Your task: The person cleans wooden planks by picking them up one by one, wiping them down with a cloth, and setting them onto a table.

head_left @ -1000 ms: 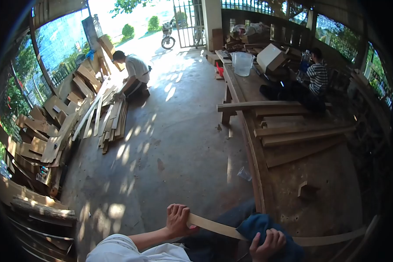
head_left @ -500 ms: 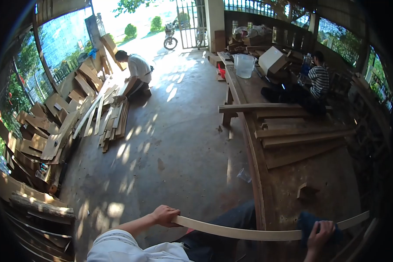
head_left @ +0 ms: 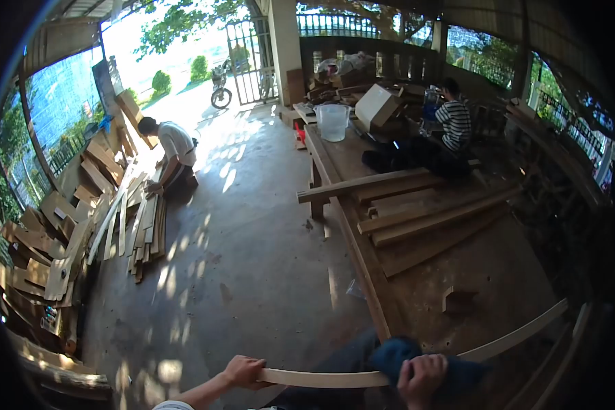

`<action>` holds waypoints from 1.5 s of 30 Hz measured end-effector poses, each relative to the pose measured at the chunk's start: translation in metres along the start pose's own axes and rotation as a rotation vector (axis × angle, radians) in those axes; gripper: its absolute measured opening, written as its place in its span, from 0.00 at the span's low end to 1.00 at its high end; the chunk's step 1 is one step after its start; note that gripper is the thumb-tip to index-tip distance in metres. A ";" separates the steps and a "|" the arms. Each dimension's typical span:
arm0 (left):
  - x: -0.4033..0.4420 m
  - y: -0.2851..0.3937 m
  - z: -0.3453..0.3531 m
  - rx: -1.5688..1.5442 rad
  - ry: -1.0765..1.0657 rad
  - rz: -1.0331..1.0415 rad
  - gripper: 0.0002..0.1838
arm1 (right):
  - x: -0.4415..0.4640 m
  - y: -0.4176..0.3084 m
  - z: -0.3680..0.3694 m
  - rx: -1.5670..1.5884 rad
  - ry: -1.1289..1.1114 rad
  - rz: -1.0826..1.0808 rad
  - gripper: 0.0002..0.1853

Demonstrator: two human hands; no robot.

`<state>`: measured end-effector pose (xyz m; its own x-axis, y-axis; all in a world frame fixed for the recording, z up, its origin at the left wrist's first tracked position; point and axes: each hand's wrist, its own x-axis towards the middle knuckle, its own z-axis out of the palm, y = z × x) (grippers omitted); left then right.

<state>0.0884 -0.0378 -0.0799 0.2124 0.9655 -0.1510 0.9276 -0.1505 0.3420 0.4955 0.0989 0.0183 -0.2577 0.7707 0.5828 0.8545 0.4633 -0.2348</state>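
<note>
A long, thin pale wooden strip (head_left: 321, 378) stretches across the bottom of the head view, its far right part lying over the workbench (head_left: 427, 321). My left hand (head_left: 244, 372) is closed around the strip's left end. Farther right, my right hand (head_left: 422, 378) grips a dark blue cloth (head_left: 393, 355), which is wrapped over the strip and hides that stretch of it. A small wooden block (head_left: 458, 299) stands on the bench beyond the cloth.
Several wooden beams (head_left: 444, 215) lie across the bench, with a translucent bucket (head_left: 333, 123) behind them. One person (head_left: 454, 123) sits at the bench's far end; another (head_left: 174, 150) crouches by stacked boards (head_left: 147, 232) on the left. A motorcycle (head_left: 221, 89) stands by the gate.
My right hand and the cloth have slid left along the strip, closer to my left hand. My left hand still holds the end. The whole view has turned somewhat to the right.
</note>
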 end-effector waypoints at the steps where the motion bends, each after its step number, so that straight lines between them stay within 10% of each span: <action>1: 0.015 0.019 -0.002 0.004 -0.007 0.008 0.29 | 0.002 -0.028 -0.006 0.060 -0.051 -0.017 0.13; 9: 0.059 0.080 -0.020 -0.058 -0.122 0.032 0.29 | -0.015 -0.089 0.031 0.210 -0.092 -0.056 0.15; 13: 0.074 0.044 -0.024 -0.407 -0.481 0.108 0.31 | -0.027 -0.082 0.041 0.224 -0.125 -0.089 0.12; 15: 0.085 0.037 -0.018 -0.899 -1.163 -0.156 0.28 | -0.029 -0.081 0.045 0.242 -0.140 -0.072 0.13; 16: 0.082 0.037 -0.015 -0.898 -1.165 -0.158 0.28 | -0.028 -0.077 0.045 0.228 -0.104 -0.135 0.13; 21: 0.041 0.042 -0.014 -0.794 -0.565 -0.040 0.29 | -0.015 -0.001 0.018 0.170 -0.124 -0.112 0.13; 26: -0.012 -0.002 -0.015 -0.031 0.077 -0.005 0.24 | 0.020 0.136 -0.045 -0.137 0.064 0.115 0.15; 31: -0.017 -0.026 -0.001 0.071 0.135 -0.018 0.24 | 0.013 0.140 -0.036 -0.129 0.182 0.152 0.14; 39: 0.033 0.073 0.037 -0.042 0.096 -0.107 0.20 | -0.038 -0.128 0.095 0.317 -0.191 -0.155 0.12; 45: 0.039 0.072 0.054 -0.212 0.283 -0.117 0.19 | 0.005 -0.031 0.081 0.220 -0.142 -0.314 0.16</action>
<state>0.1798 -0.0220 -0.1111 -0.0121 0.9986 0.0514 0.8498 -0.0168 0.5269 0.4311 0.1243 -0.0346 -0.5640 0.6222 0.5430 0.6114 0.7566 -0.2318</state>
